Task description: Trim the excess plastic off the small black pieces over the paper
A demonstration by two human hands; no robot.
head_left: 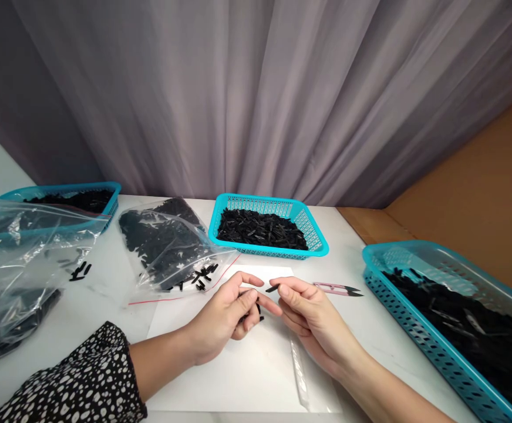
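We see right hand pinching one black strip | left hand curled around more black pieces | both above white sheet by surface near edge

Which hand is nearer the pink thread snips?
Right. The right hand sits just beside the pink thread snips; the left hand lies farther, past the right hand.

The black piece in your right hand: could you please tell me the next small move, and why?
Probably slip the black piece into the left hand: the right hand pinches it at its fingertips just beside the left hand, which already holds similar pieces.
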